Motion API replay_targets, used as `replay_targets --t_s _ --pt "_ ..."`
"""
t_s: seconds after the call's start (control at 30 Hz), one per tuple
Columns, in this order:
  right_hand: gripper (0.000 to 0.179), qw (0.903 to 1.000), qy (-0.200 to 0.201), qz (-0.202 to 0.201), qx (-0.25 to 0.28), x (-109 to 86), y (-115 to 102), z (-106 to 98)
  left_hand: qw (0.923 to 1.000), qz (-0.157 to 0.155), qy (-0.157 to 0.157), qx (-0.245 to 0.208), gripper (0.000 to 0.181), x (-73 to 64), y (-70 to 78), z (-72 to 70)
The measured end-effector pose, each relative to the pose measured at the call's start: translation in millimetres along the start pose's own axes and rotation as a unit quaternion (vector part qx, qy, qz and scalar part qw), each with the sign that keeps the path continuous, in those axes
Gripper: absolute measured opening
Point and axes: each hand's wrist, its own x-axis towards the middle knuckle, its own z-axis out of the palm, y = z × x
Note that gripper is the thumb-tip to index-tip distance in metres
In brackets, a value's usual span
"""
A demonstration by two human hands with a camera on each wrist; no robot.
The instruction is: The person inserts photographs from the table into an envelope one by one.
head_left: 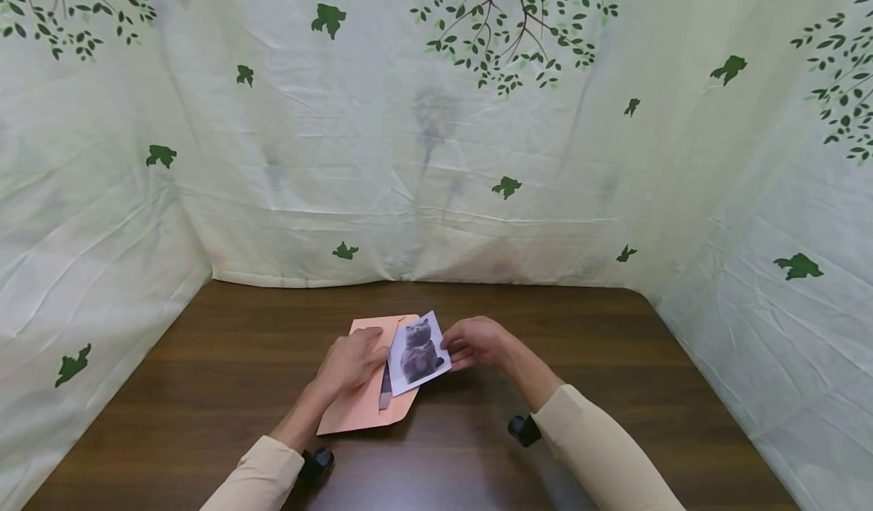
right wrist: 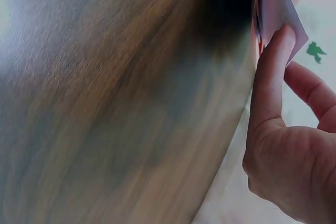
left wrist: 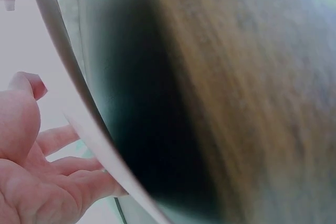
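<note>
A pale pink envelope (head_left: 348,412) lies at a slant on the table, and over its right part is a photo of a grey cat (head_left: 398,384). My right hand (head_left: 475,342) pinches the photo's right edge; in the right wrist view, the extended index finger (right wrist: 270,77) lies along the card. On the envelope rests my left hand (head_left: 352,361), fingers extended, its thumb beside the photo's left edge. The left wrist view shows this hand (left wrist: 47,177) against the washed-out envelope. A narrow dark picture strip (head_left: 385,390) shows between envelope and photo.
The brown wooden table (head_left: 580,321) runs back to a pale hanging cloth (head_left: 307,223) printed with leaves and green shapes. Dark wrist cameras, left (head_left: 317,462) and right (head_left: 524,430), hang beneath the cuffs. Beige sleeves (head_left: 607,450) cover both forearms.
</note>
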Motion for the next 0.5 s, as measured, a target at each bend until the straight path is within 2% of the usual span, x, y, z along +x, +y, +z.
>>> replay_targets --t_s 0.5 --pt "0.015 0.9996 -0.018 -0.005 0.022 4.3 1 21 1.0 0.005 0.006 -0.003 0.048 -0.5 -0.9 0.4"
